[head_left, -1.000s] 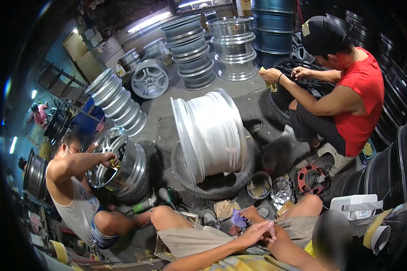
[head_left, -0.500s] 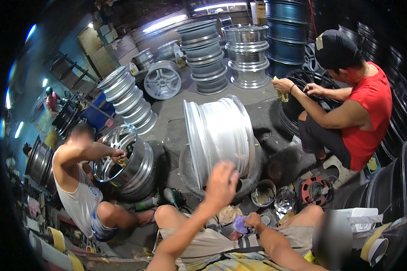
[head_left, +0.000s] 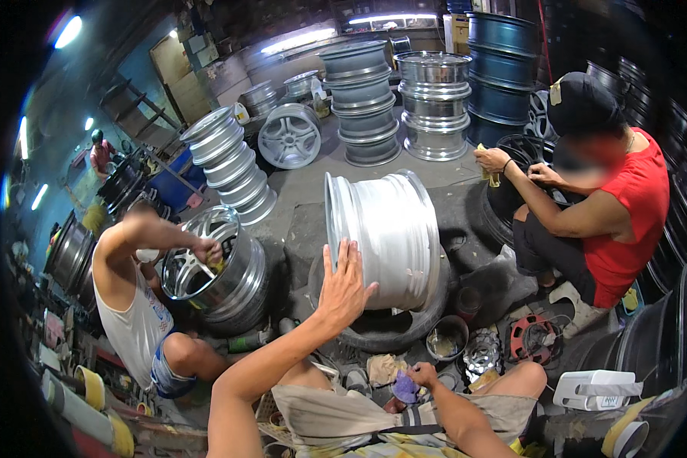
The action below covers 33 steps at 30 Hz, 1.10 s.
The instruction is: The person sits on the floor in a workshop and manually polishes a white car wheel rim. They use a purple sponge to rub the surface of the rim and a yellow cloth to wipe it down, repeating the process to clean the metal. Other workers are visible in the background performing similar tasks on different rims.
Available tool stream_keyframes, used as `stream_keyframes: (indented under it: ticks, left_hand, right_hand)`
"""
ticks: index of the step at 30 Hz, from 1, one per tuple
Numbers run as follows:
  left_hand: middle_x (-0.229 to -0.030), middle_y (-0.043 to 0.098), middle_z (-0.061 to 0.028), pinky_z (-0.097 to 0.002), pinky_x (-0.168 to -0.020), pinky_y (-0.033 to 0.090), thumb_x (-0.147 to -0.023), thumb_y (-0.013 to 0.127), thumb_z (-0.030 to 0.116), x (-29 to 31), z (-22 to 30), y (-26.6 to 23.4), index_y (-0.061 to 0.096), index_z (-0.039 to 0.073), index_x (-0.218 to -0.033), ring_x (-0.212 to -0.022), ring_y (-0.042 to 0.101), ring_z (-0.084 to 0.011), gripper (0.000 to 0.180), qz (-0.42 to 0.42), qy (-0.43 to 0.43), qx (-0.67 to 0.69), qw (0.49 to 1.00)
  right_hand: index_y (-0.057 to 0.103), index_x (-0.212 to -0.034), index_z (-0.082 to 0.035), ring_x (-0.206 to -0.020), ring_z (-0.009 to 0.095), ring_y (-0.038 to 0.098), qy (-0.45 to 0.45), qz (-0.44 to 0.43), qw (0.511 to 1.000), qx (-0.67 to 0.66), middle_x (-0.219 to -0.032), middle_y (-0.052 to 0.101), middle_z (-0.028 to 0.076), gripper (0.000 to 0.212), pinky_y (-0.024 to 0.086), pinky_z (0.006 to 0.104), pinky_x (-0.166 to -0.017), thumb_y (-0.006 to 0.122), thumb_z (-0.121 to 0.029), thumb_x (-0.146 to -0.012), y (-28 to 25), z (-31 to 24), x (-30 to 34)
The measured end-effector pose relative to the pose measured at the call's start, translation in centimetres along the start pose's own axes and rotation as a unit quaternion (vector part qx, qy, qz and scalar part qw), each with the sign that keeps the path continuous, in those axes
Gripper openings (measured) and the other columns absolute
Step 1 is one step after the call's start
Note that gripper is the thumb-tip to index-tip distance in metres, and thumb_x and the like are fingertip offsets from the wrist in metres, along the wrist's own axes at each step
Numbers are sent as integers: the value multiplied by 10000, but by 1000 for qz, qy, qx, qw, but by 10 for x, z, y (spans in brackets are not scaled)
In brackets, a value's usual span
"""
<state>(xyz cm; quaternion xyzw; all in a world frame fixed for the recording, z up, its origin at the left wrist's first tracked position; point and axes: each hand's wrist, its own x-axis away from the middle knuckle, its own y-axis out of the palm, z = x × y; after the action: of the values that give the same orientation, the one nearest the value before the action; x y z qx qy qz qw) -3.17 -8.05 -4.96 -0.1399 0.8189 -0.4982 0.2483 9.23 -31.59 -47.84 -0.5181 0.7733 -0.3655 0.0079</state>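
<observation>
A large silver wheel rim point(head_left: 393, 237) rests on its side on a black tire point(head_left: 359, 336) in front of me. My left hand point(head_left: 342, 284) is open, its fingers stretched upward at the rim's near left edge. It looks to be touching that edge, though the contact is hard to make out. Low between my knees, my right hand point(head_left: 423, 374) is closed on a purple cloth point(head_left: 406, 388). Beside the cloth lies a crumpled tan piece of paper or cloth point(head_left: 384, 369).
A metal bucket point(head_left: 446, 338), a shiny silver wheel-shaped part point(head_left: 482, 353) and a red reel-like part point(head_left: 532, 338) stand to the right. One person point(head_left: 130, 298) works on a chrome rim point(head_left: 233, 275) at left; another, in red point(head_left: 633, 198), sits right. Stacked rims point(head_left: 359, 107) stand behind.
My left hand has moved left and up from the rim's near side to its left edge, its fingers straightening. My right hand stays low with the cloth. The view has shifted slightly.
</observation>
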Motion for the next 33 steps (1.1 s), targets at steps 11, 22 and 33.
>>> stream_keyframes:
  ticks: [11,22,33]
  left_hand:
    - [-1463,512,-320,-565,-1074,464,-991,596,390,-166,-133,29,562,-87,-1372,-1342,498,-539,611,34,-268,359,894]
    - [-1291,638,-349,-523,-1074,467,-1009,462,372,-196,-109,68,672,-110,-1209,-1245,607,-485,563,44,-458,517,722]
    - [-1261,672,-311,-513,-1041,497,-1009,506,370,-194,-102,69,690,-83,-1176,-1201,642,-462,516,55,-472,529,704]
  right_hand:
    - [753,-974,-23,-679,223,607,-331,160,923,-115,-779,632,126,201,492,374,-658,810,-188,-875,-133,-259,13]
    - [738,-1181,-18,-741,254,598,-479,328,814,-32,-867,570,131,255,498,395,-678,722,-46,-928,-207,-430,-32]
    - [690,-1258,-4,-845,343,614,-463,352,808,93,-899,596,158,333,495,460,-749,639,13,-929,-196,-450,-38]
